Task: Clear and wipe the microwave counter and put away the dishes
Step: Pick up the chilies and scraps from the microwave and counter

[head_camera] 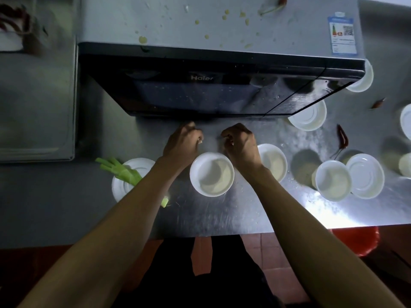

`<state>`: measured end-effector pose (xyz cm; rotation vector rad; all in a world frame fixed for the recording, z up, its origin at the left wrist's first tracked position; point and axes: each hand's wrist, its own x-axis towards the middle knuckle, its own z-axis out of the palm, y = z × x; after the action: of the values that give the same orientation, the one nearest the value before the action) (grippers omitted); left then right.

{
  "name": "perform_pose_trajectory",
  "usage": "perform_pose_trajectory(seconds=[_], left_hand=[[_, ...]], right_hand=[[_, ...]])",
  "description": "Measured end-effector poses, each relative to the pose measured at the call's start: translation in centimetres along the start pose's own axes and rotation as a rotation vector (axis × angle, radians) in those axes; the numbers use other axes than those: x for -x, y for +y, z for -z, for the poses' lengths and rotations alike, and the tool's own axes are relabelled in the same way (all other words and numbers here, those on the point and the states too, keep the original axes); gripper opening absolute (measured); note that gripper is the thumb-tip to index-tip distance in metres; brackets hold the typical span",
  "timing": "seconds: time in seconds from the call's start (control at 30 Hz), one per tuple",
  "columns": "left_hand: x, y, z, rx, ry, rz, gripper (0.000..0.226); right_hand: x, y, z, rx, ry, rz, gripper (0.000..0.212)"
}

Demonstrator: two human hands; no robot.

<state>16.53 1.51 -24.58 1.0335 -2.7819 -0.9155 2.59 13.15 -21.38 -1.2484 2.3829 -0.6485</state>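
Counter (233,210) brushed steel, shiny; bowl (211,174) glossy white; microwave (200,94) door glossy black.

Free strip of surface (222,210) betw my forearms & near edge, room to pull back. Ahead, microwave (200,85) front blocks reach just past both my grips. Centre bowl (211,174) sits betw my wrists, another bowl (274,162) under right wrist. Left: plate (124,185) w/ green stalks (120,171). Right side crowded w/ bowls (333,180) & chilli (342,138)
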Motion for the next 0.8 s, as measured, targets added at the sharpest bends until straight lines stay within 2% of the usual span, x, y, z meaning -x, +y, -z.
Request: perform_pose_trajectory(seconds=[0.43,0.8], left_hand=[[0.1,0.7,2.1,0.101,0.044,-0.009,0.011],[-1.3,7.7,3.6,0.080,0.074,-0.205,0.014]], right_hand=[[0.6,-0.8,0.8,-0.027,0.083,0.022,0.025],[3.5,-0.5,6.3,-0.045,0.289,-0.044,0.028]])
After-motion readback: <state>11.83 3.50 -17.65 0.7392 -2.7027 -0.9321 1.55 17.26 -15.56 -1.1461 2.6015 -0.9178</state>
